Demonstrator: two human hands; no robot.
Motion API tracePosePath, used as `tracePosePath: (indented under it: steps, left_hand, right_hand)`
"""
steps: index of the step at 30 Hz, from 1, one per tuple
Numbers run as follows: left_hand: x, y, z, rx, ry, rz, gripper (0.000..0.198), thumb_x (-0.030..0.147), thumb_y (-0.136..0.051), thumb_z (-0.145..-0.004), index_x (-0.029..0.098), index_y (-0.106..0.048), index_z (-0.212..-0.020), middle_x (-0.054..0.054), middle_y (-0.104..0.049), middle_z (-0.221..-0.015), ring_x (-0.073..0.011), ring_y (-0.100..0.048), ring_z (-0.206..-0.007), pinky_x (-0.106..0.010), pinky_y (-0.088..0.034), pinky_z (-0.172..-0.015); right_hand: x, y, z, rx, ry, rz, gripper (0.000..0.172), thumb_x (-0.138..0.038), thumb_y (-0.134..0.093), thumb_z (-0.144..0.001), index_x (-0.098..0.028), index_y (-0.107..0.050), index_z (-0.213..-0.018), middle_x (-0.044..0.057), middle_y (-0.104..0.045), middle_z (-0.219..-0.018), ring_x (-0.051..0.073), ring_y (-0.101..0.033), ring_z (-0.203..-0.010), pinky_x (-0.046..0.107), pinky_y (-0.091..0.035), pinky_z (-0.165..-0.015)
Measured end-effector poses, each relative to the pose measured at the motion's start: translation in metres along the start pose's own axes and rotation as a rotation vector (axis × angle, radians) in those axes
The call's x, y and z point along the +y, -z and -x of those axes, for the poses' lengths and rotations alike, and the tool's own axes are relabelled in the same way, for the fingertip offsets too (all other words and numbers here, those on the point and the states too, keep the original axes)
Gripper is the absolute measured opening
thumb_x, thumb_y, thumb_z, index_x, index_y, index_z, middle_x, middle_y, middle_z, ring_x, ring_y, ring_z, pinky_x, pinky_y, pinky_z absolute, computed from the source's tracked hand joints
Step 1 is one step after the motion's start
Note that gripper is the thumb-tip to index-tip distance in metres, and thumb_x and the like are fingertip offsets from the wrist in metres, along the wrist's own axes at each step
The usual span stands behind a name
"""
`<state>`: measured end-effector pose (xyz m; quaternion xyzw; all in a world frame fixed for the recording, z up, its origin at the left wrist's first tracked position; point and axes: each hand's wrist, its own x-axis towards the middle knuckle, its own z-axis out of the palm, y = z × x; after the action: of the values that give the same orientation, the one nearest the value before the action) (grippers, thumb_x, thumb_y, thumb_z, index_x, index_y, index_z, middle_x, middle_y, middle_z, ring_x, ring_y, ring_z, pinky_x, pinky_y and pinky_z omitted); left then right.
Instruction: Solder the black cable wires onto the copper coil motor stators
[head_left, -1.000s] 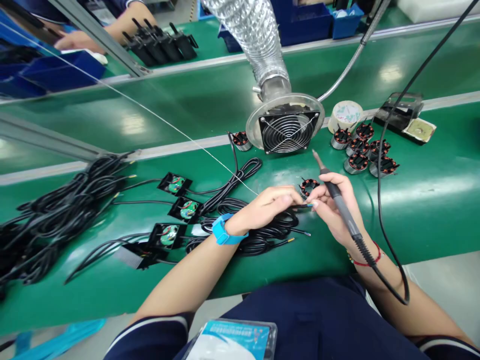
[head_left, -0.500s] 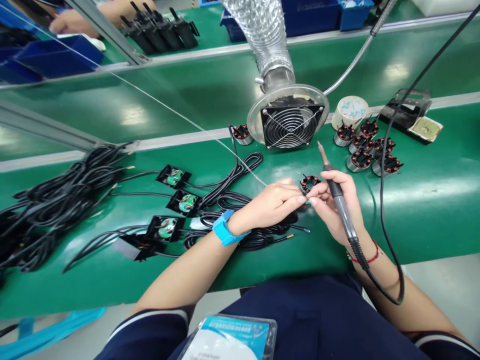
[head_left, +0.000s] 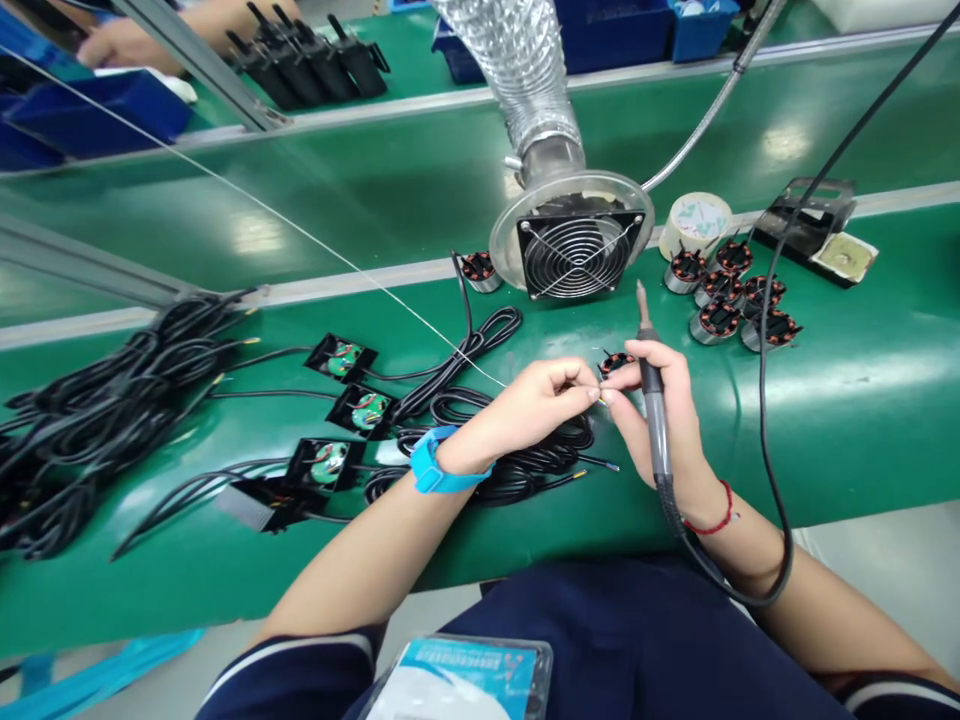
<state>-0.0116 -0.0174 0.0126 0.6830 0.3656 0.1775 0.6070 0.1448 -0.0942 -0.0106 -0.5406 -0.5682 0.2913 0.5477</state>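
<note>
Soldering iron (head_left: 658, 430) less slanted than before; right hand (head_left: 681, 440) turned with it.

Bench top (head_left: 862, 420): green, glossy. Left end — heap of black cables (head_left: 127, 430). Next to it, three open black housings (head_left: 300, 468) with green circuit boards (head_left: 369, 410) inside; a grey finned block (head_left: 246, 507) just beside the nearest. Centre: coiled black cables (head_left: 525, 487); a lone wound core (head_left: 618, 362) beyond them, another core (head_left: 480, 272) at the back. Right — six wound cores (head_left: 715, 322) clustered near a tape roll (head_left: 695, 228); a black stand (head_left: 787, 235) with a yellowish sponge (head_left: 847, 258) farther right.
</note>
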Motion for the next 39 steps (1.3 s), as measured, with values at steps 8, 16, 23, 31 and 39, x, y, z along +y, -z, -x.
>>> tracePosePath:
  steps: [8, 16, 23, 31, 39]
  left_hand:
    - [-0.018, 0.017, -0.016, 0.215, -0.083, -0.156, 0.018, 0.031, -0.054, -0.085, 0.017, -0.056, -0.075, 0.0, -0.059, -0.075, -0.0127, -0.051, -0.072, -0.026, -0.041, -0.071]
    - [-0.021, 0.01, -0.01, 0.215, -0.126, -0.175, 0.016, 0.027, -0.053, -0.088, 0.017, -0.057, -0.077, 0.002, -0.057, -0.071, -0.0106, -0.047, -0.065, -0.023, -0.037, -0.062]
    - [-0.019, 0.004, -0.008, 0.314, -0.219, -0.375, 0.015, 0.02, -0.051, -0.09, 0.018, -0.056, -0.077, 0.002, -0.054, -0.068, -0.0117, -0.049, -0.067, -0.025, -0.038, -0.067]
    - [-0.02, 0.007, -0.008, 0.318, -0.271, -0.459, 0.016, 0.019, -0.05, -0.091, 0.018, -0.056, -0.076, 0.001, -0.054, -0.069, -0.0123, -0.049, -0.067, -0.026, -0.04, -0.071]
    - [-0.019, 0.006, -0.007, 0.324, -0.235, -0.473, 0.015, 0.02, -0.051, -0.091, 0.019, -0.056, -0.077, 0.0, -0.054, -0.071, -0.0138, -0.052, -0.071, -0.028, -0.043, -0.075]
  right_hand:
    - [0.022, 0.018, -0.009, -0.053, -0.14, 0.391, 0.048, -0.025, -0.063, -0.086, -0.027, -0.047, -0.131, 0.01, -0.065, -0.124, 0.031, -0.063, -0.116, 0.057, -0.049, -0.102]
    - [0.017, 0.028, -0.015, -0.106, 0.008, 0.239, 0.041, -0.024, -0.057, -0.097, -0.032, -0.05, -0.137, 0.005, -0.07, -0.126, 0.022, -0.067, -0.119, 0.041, -0.056, -0.1]
    - [0.007, 0.033, 0.013, 0.087, 0.165, 0.221, 0.042, -0.025, -0.067, -0.093, -0.035, -0.06, -0.133, 0.003, -0.074, -0.106, 0.017, -0.07, -0.073, 0.035, -0.061, -0.068]
    - [0.019, 0.039, 0.022, 0.095, 0.237, 0.296, 0.024, -0.038, -0.066, -0.093, -0.03, -0.067, -0.115, 0.003, -0.074, -0.084, 0.019, -0.069, -0.063, 0.035, -0.059, -0.06]
    - [0.015, 0.04, 0.023, 0.021, 0.192, 0.291, 0.021, -0.039, -0.067, -0.091, -0.031, -0.069, -0.11, 0.002, -0.076, -0.085, 0.018, -0.07, -0.061, 0.035, -0.061, -0.06]
